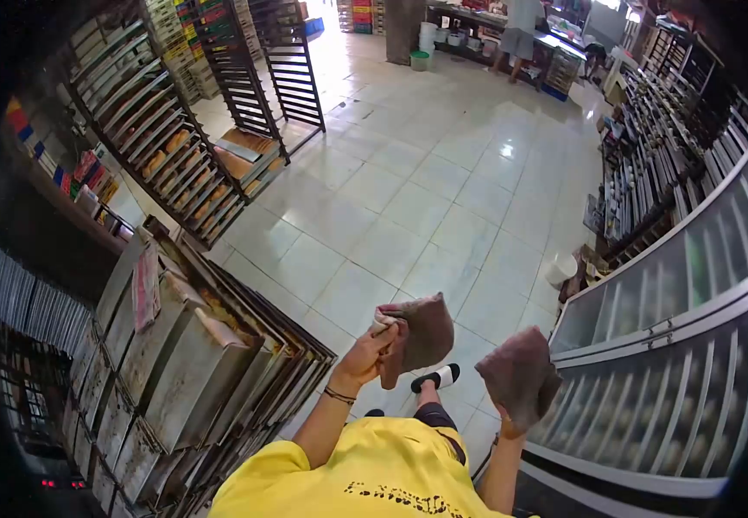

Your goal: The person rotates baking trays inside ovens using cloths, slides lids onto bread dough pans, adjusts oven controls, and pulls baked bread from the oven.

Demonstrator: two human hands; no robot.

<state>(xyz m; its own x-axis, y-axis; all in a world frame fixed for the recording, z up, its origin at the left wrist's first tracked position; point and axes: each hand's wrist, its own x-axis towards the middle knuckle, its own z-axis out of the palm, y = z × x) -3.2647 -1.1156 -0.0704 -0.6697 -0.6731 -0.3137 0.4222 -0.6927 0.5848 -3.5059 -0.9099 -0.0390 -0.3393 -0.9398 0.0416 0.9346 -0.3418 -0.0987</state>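
Note:
My left hand [372,352] is closed on the edge of a worn brown oven mitt [428,335], its fingers wrapped round a bunched, pale fold. A second brown oven mitt [519,373] covers my right hand [510,425]; only the heel of that hand and the wrist show below the cloth, and its fingers are hidden. Both mitts are held up in front of my body, a short gap apart, over the tiled floor.
Stacked metal baking pans [180,371] stand close on my left. A tall rack [162,147] holds loaves further ahead. Sliding glass doors [650,380] run along my right. Beyond them are shelves of trays [650,155]. A person [521,39] stands at the far counter.

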